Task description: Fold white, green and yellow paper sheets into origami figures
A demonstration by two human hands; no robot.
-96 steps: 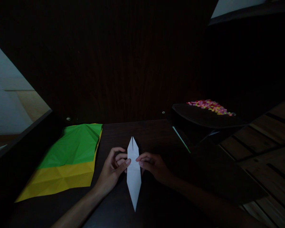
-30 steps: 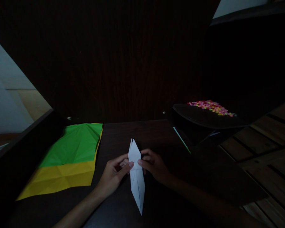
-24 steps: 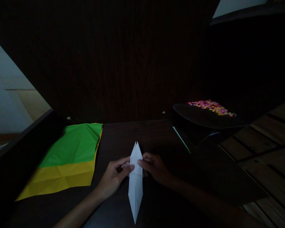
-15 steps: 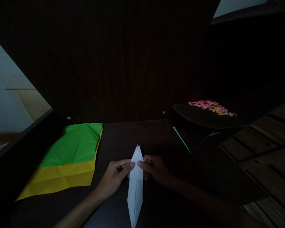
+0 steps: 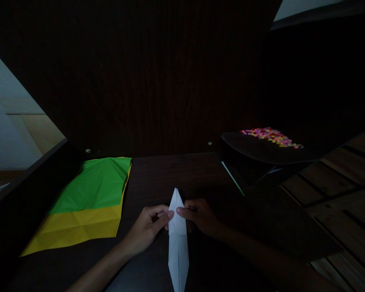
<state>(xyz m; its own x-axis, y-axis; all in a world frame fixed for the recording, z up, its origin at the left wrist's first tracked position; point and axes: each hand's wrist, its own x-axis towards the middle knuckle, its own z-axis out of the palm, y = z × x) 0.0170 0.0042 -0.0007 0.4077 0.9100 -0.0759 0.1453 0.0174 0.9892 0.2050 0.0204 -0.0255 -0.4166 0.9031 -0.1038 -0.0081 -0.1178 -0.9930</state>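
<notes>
**Pinching the white paper shape in the middle**

Both hands meet on a long, thin white paper shape (image 5: 178,239) that is pointed at both ends. It sits over the dark bench (image 5: 170,170), close to the person, with its far tip pointing away and its near tip running off the bottom of the picture. I cannot tell if it lies flat on the bench or is lifted a little.

The left hand (image 5: 146,227) has its fingers (image 5: 167,215) closed on the left edge of the paper, near the far end. The right hand (image 5: 200,217) does the same on the right edge — its fingers (image 5: 181,211) are pinched on the paper too. The two thumbs almost touch.

To do this step well, I think the hands should keep the two edges even, so the middle line stays straight. Press softly — thin paper tears or gets a wrong crease fast. The room is dim, so feeling the edges with the fingertips may help more than looking.

To the left lies a big creased sheet, green (image 5: 94,184) on top and yellow (image 5: 76,229) below, well apart from the hands. To the right, on a dark tray (image 5: 255,150), is a heap of small bright bits (image 5: 269,136). A thin green stick (image 5: 232,179) lies near it.
</notes>
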